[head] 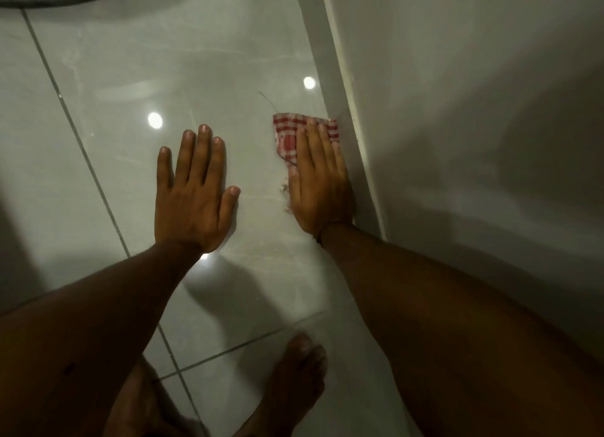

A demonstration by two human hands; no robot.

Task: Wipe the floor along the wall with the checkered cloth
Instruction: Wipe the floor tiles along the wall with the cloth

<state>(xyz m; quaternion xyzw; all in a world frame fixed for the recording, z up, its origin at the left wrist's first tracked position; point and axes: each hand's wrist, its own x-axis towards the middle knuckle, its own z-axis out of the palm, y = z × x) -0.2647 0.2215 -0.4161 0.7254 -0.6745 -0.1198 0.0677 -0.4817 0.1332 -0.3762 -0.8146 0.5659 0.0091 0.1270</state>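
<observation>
Head view shows the right hand [318,181] pressed flat, fingers together, on the cloth [287,136], which lies on the floor [163,61] against the skirting [346,110] of the wall [457,77]. Left hand [192,195] is spread flat on the tile, holding nothing. Thin, soft and light, the cloth probably bunches; palm pressure beats pinching it.

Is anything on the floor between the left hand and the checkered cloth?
No. In the head view, only bare glossy tile separates the left hand from the checkered cloth pressed under the right hand.
</observation>
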